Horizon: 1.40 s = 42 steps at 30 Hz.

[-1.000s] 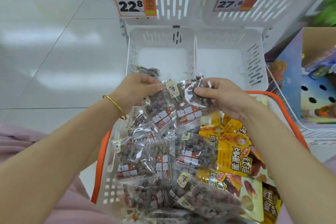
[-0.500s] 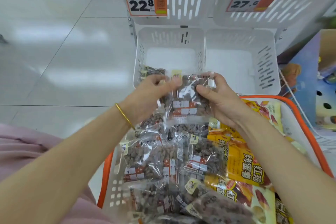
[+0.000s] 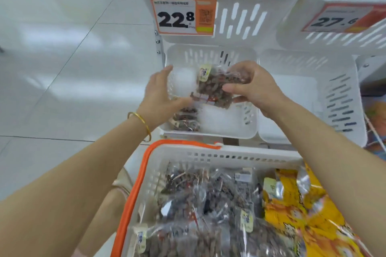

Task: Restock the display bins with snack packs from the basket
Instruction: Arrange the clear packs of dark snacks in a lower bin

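Plainly, as I judge it, the restock is at an early stage; the basket (image 3: 229,157), orange-rimmed and nearest the camera, is heaped nearly to its rim, so most of the work is left. Its left and middle hold dark packs (image 3: 208,204) in clear film, crowded and overlapping; its right side holds yellow packs (image 3: 302,219), none of which shows in any bin yet. Beyond it stand the lower bins, side by side; the left bin (image 3: 246,110) has a few binned packs (image 3: 186,120) stacked in its near left corner and bare floor elsewhere; the right bin (image 3: 292,89) shows only bare white floor. Above them two upper bins (image 3: 271,16) carry price tags (image 3: 183,16), 22.8 and 27.6; what lies inside these is hidden by their walls. One pack (image 3: 213,87) of the dark sort hangs tilted over the middle of the left bin, above its floor and not yet set down; the right hand (image 3: 254,87) pinches its right edge between curled fingers and thumb. The left hand (image 3: 160,92) lies spread beside the bin's left wall, fingers straight, gripping nothing; its thumb reaches toward the pack's lower corner, but blur hides whether it touches. A gold bangle (image 3: 142,123) sits on the left wrist.
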Available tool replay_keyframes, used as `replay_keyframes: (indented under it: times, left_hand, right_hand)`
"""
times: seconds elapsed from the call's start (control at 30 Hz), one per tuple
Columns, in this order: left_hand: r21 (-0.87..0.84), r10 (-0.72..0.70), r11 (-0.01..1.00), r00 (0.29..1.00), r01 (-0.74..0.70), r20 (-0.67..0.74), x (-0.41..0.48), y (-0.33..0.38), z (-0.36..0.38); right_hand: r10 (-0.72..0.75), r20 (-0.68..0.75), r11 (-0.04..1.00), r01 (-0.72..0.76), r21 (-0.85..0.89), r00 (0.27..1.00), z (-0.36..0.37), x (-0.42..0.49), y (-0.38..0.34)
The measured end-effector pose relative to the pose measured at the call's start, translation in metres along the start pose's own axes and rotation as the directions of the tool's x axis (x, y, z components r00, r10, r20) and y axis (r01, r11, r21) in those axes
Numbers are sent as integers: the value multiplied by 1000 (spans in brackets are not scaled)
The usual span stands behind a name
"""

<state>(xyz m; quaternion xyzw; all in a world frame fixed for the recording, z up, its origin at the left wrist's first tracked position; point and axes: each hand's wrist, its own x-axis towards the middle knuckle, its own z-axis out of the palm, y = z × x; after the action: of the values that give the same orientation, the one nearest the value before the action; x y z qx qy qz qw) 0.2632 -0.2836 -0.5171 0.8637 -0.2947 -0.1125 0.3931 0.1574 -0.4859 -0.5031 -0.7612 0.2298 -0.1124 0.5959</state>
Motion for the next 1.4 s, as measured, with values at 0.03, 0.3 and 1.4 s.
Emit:
replay_keyframes:
  times: [0.03, 0.3, 1.4]
  left_hand:
    - [129, -14, 992, 1000, 16, -12, 4, -18, 2]
    - [206, -5, 978, 996, -14, 90, 1, -67, 34]
    - [163, -67, 985, 992, 49, 104, -4, -54, 23]
  right_hand:
    - [-75, -80, 995, 68, -79, 994, 3, 11, 9]
    - [-194, 4, 907, 181, -379, 981, 74, 91, 59]
    - [52, 254, 889, 71, -452, 966, 85, 83, 63]
